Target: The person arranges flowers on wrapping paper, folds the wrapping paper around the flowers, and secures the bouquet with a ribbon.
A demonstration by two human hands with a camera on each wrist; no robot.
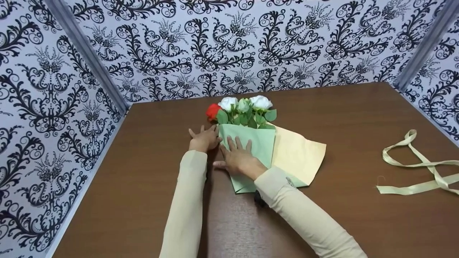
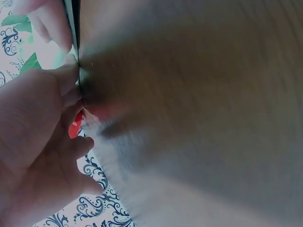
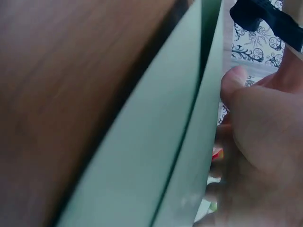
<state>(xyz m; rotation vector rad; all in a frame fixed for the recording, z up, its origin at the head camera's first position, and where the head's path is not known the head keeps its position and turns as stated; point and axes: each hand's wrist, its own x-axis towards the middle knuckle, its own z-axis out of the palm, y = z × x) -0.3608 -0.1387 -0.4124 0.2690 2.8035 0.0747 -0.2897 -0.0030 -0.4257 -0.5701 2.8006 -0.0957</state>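
Head view: both forearms reach in from the near edge of the tabletop (image 1: 143, 200) and meet over a flower bouquet lying at its middle, blooms toward the far edge. Red rose (image 1: 213, 111) at left, then a white rose (image 1: 228, 104), a pale green bud (image 1: 244, 105) and a second white rose (image 1: 261, 102), with green leaves (image 1: 222, 116) beneath.

Green wrapping paper (image 1: 263, 141) covers the lower bouquet. A cream paper flap (image 1: 297, 154) spreads from it toward the right edge, a green strip along its near side.

Left hand (image 1: 205, 140): forearm almost straight toward the far edge, hand at the wrap's upper left corner, back of the hand up. Fingers apart and extended; left wrist view shows tips against the paper's edge, the outer fingers free. Whether thumb and finger pinch there cannot be told.

Right hand (image 1: 238, 159): forearm slants in from the near right; palm down on the green paper, fingers spread toward the far edge, not closed on anything. Thumb points left, past the paper's left side. Right wrist view: two green layers, slightly parted at one end.

Cream ribbon (image 1: 405, 190) lies loosely looped toward the right edge, running out of frame. Black-and-white patterned panels (image 1: 229, 43) stand behind the far edge.
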